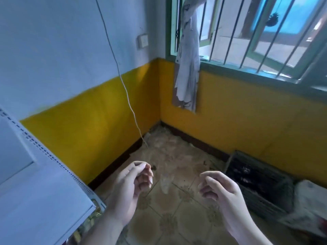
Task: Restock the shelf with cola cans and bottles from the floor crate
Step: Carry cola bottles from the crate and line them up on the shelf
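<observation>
The crate [270, 204] stands at the floor's [177, 218] right edge, apart from the fingers; left hand [131, 184] and right hand [221, 188] hover, fingers loosely curled, holding nothing.

Barred window [256, 38], dangling cord [123, 85]

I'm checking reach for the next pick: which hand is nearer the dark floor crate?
Right. The right hand hovers just left of the crate, apart from it; the left hand is farther left, beside the shelf.
</observation>
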The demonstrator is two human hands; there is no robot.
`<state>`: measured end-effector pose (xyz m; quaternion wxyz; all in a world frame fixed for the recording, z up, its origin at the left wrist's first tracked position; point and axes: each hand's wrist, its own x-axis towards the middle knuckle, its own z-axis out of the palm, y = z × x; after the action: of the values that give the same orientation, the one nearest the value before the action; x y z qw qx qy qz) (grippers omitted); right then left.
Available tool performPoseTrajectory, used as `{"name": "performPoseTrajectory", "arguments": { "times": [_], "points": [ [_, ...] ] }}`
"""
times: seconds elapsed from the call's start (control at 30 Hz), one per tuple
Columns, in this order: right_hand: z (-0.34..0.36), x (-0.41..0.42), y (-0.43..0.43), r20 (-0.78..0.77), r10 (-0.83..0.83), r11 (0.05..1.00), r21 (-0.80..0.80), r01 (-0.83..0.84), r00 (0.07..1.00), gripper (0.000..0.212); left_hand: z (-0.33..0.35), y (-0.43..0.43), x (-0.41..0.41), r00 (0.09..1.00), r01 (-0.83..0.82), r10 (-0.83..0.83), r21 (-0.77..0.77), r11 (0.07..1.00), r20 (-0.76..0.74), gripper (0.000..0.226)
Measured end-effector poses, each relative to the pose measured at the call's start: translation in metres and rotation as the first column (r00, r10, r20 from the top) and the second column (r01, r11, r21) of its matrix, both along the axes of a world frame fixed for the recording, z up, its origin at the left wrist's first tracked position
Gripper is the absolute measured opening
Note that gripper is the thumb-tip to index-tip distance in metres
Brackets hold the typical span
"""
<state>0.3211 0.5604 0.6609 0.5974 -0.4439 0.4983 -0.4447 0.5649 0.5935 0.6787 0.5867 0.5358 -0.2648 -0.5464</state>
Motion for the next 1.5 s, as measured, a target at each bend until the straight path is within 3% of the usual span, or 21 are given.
{"name": "performPoseTrajectory", "arguments": {
  "times": [0.4,0.53,0.67,0.77,0.87,1.07,1.2,1.33,1.5],
  "points": [
    [-0.049,-0.120,-0.016,0.061,-0.373,0.909,0.226,0.351,0.926,0.021,-0.026,-0.095,-0.097,0.959,0.282,-0.283,0.069,0.957,0.000,0.020],
    [-0.049,-0.145,-0.051,-0.011,-0.340,0.912,0.240,0.333,0.940,0.021,-0.040,-0.139,-0.121,0.946,0.324,-0.325,0.108,0.940,-0.001,0.019],
    [-0.037,-0.183,-0.105,-0.177,-0.187,0.945,0.238,0.226,0.966,0.021,-0.051,-0.195,-0.153,0.927,0.370,-0.375,0.154,0.916,0.001,0.023],
    [-0.024,-0.218,-0.139,-0.302,-0.113,0.946,0.258,0.196,0.947,0.021,-0.055,-0.239,-0.186,0.890,0.448,-0.456,0.182,0.876,0.005,0.024],
    [-0.019,-0.246,-0.162,-0.349,-0.145,0.944,0.231,0.235,0.926,0.021,-0.060,-0.280,-0.224,0.823,0.561,-0.568,0.187,0.807,-0.014,0.026],
    [-0.042,-0.287,-0.171,-0.198,-0.452,0.859,0.166,0.484,0.870,0.021,-0.067,-0.348,-0.304,0.672,0.723,-0.740,0.201,0.661,0.013,0.024],
    [-0.070,-0.331,-0.181,-0.113,-0.573,0.770,0.264,0.580,0.812,0.022,-0.078,-0.381,-0.353,0.605,0.771,-0.796,0.229,0.594,0.026,0.022],
    [-0.101,-0.388,-0.212,-0.045,-0.570,0.751,0.375,0.543,0.820,0.021,-0.103,-0.410,-0.405,0.621,0.739,-0.782,0.293,0.607,0.053,0.026],
    [-0.140,-0.469,-0.269,0.000,-0.469,0.743,0.540,0.395,0.883,0.022,-0.134,-0.442,-0.473,0.718,0.601,-0.692,0.429,0.674,0.082,0.027]
  ]
}}
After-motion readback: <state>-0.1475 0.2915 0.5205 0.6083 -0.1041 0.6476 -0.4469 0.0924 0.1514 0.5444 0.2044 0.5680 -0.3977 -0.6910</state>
